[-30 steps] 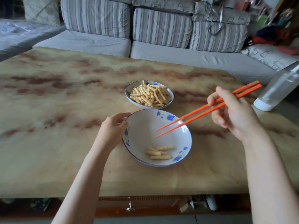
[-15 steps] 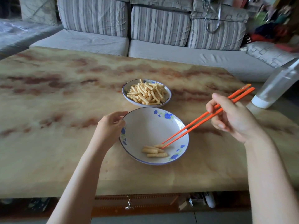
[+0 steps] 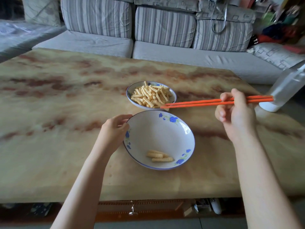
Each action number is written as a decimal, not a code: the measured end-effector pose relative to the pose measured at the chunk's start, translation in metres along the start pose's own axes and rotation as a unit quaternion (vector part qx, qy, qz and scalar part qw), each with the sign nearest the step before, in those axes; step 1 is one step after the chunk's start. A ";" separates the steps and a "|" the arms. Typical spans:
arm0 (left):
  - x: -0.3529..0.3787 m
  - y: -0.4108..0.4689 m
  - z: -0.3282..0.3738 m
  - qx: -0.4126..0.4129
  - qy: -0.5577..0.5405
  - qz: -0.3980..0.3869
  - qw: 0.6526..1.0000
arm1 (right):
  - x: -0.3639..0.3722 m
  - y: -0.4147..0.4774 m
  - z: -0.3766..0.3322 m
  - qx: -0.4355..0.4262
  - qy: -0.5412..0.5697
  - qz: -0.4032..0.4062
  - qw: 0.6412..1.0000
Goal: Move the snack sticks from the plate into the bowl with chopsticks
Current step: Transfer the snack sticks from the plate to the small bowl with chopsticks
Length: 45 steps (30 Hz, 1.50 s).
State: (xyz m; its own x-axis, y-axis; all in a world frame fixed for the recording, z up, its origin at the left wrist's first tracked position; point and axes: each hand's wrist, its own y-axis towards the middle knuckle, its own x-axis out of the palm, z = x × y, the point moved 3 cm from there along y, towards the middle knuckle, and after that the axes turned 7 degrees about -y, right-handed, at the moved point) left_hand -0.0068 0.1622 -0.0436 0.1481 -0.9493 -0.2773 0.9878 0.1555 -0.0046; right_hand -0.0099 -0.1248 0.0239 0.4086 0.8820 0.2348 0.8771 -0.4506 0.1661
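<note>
A small blue-rimmed plate (image 3: 127, 95) at mid-table holds a heap of yellow snack sticks (image 3: 151, 95). Just in front of it stands a wide white bowl (image 3: 156, 134) with blue flowers, and three snack sticks (image 3: 159, 156) lie near its front wall. My left hand (image 3: 113, 129) grips the bowl's left rim. My right hand (image 3: 237, 116) holds a pair of orange chopsticks (image 3: 198, 103) almost level, pointing left. Their tips sit close together at the plate's near right edge, among the sticks there. Whether they pinch a stick is unclear.
A marbled tan table (image 3: 49, 104) carries both dishes. A clear plastic bottle (image 3: 283, 90) with a white cap leans at the table's right edge, just past the chopstick ends. A striped grey sofa (image 3: 165, 25) runs behind the table.
My right hand lifted the chopsticks out of the bowl and swung their tips up and back to the plate's near right edge. My left hand stayed on the bowl's rim.
</note>
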 end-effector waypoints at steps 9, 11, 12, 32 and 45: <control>0.000 -0.001 0.001 0.002 0.005 0.003 1.000 | 0.026 0.000 0.029 -0.043 -0.039 0.117 0.991; 0.000 -0.001 0.001 0.003 0.003 0.002 1.000 | 0.031 -0.001 0.032 -0.054 -0.039 0.116 0.991; 0.000 -0.001 0.001 0.003 0.002 0.001 1.000 | 0.033 -0.001 0.034 -0.057 -0.040 0.113 0.991; 0.000 -0.001 0.002 0.006 -0.002 0.000 1.000 | 0.042 0.000 0.055 -0.045 -0.081 0.060 0.994; -0.001 -0.001 0.000 0.005 0.003 0.001 1.000 | 0.019 -0.003 0.002 -0.085 -0.056 0.004 0.995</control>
State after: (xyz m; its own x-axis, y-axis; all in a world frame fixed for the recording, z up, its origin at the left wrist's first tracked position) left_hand -0.0077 0.1626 -0.0430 0.1499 -0.9475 -0.2826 0.9880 0.1547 0.0054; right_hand -0.0040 -0.1063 0.0257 0.4500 0.8834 0.1309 0.8216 -0.4670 0.3271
